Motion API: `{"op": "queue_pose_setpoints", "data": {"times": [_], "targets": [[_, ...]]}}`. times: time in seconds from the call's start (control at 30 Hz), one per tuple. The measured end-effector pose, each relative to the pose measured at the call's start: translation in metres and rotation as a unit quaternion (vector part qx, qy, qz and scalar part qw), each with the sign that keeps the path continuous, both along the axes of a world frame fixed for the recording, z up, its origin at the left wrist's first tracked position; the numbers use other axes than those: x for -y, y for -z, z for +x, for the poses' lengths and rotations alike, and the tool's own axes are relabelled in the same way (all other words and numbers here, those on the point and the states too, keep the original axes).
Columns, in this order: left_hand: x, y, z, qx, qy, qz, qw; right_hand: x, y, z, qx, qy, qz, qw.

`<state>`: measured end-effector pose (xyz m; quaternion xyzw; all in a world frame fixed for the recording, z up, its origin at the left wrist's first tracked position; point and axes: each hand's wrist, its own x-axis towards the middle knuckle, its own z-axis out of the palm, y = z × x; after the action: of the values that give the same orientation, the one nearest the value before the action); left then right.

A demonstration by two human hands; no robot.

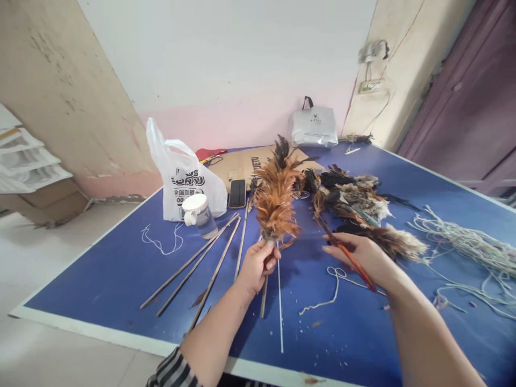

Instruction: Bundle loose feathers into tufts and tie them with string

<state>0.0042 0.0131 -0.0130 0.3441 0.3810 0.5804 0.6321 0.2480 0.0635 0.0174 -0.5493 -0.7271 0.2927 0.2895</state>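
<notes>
My left hand [260,263] is closed around the lower end of a feather duster [276,204], where orange-brown feathers meet a thin stick. The duster stands up over the table, its dark tip pointing away from me. My right hand [358,255] grips scissors with orange handles [355,266], the dark blades angled toward the duster but apart from it. Beyond that hand lies a pile of brown, black and pale feathers [355,199]. A short white string [336,285] curls on the blue table below the scissors.
Several thin sticks [217,263] lie to the left. Behind them are a lidded cup [197,212], a white plastic bag [181,177] and a phone [237,193]. A heap of string [479,242] spreads at right. Cardboard [237,161] and a silver bag [314,127] sit at the back.
</notes>
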Motion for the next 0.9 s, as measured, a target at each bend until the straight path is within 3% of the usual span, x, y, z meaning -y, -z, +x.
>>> {"op": "queue_pose_setpoints", "data": {"times": [0.1, 0.2, 0.37, 0.57, 0.73, 0.9], "targets": [[-0.002, -0.001, -0.003, 0.045, 0.010, -0.011, 0.999, 0.012, -0.004, -0.019, -0.048, -0.107, -0.079, 0.990], [-0.003, -0.002, -0.005, 0.078, 0.027, -0.010, 0.997, 0.025, -0.010, -0.033, -0.038, -0.186, -0.061, 0.980], [-0.003, 0.000, -0.004, 0.068, 0.059, -0.020, 0.996, 0.034, -0.012, -0.040, -0.020, -0.228, -0.038, 0.973], [-0.001, 0.006, -0.001, 0.026, 0.146, -0.023, 0.989, 0.022, -0.002, -0.035, -0.081, -0.085, 0.010, 0.993], [0.004, 0.002, 0.004, -0.008, 0.141, -0.010, 0.990, 0.010, 0.004, -0.024, -0.143, -0.004, 0.006, 0.990], [0.005, -0.002, 0.004, -0.011, 0.145, -0.016, 0.989, -0.002, 0.009, -0.011, -0.131, 0.058, 0.010, 0.990]]}}
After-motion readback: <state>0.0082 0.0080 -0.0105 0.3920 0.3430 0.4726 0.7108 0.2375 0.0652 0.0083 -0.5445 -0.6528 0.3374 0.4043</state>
